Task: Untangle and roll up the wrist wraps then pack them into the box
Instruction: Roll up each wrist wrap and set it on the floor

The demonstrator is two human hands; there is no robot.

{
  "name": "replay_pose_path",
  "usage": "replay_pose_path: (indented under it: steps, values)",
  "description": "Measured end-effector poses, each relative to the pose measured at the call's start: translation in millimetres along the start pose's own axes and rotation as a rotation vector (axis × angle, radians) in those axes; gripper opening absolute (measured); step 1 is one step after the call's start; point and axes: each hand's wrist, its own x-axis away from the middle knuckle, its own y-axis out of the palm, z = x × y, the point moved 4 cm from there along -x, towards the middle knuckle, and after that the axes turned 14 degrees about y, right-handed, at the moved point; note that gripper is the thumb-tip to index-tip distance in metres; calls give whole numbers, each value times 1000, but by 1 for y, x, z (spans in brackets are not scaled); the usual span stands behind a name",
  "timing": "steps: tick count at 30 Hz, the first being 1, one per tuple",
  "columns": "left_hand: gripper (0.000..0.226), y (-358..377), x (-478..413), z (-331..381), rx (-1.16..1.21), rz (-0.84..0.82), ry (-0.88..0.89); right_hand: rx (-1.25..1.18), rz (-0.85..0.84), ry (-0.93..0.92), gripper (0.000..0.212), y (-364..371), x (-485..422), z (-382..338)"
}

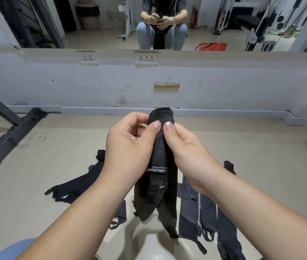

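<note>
We are pinching the top of one black wrist wrap with the fingers of our left hand and right hand, its length hanging unrolled. On both sides of it, other wraps are lying loose on the floor. Nothing is looking rolled yet, and no box is showing.

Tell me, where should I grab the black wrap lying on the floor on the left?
Probably pinch the far end of the left wrap from above: it bunches up off the floor, while the rest lies flat with little to catch.
</note>
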Motion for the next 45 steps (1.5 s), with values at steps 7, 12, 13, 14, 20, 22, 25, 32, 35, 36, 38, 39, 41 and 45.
replay_pose_path:
  steps: [7,12,13,14,20,22,25,32,35,36,38,39,41,45]
  values:
    - [6,5,2,5,-84,-1,102,-129,-71,-11,40,3,3,-5]
    - [29,8,6,-9,-24,23,11,-233,35,-14,42,-6,-2,-9]
    - [33,9,7,-13,-27,11,-13,-269,61,-12,42,-9,-2,-11]
    - [35,10,9,-17,-38,-13,-32,-302,77,-9,43,-12,-3,-13]
    - [31,20,20,-36,-74,-222,-166,-242,201,-27,44,-29,-1,-24]
    - [13,25,20,-36,-41,-323,-169,-216,247,-41,41,-33,-2,-24]
    - [15,29,23,-34,-149,-401,-78,-160,306,-57,41,-37,-3,-22]
    - [42,36,26,-34,-148,-519,-111,-231,273,-8,44,-43,-2,-19]
    - [15,42,34,-33,27,-664,-236,-250,262,1,44,-46,-3,-20]
    - [16,43,37,-35,30,-703,-243,-262,256,2,43,-48,-4,-21]
    - [16,43,40,-40,-15,-710,-222,-281,245,18,42,-54,-8,-20]
    - [17,41,40,-41,-44,-690,-206,-293,230,38,42,-58,-10,-19]
    - [19,39,39,-41,-81,-670,-191,-304,162,65,40,-64,-12,-19]
    - [16,37,43,-44,-115,-741,-230,-282,34,37,21,-70,-10,-23]
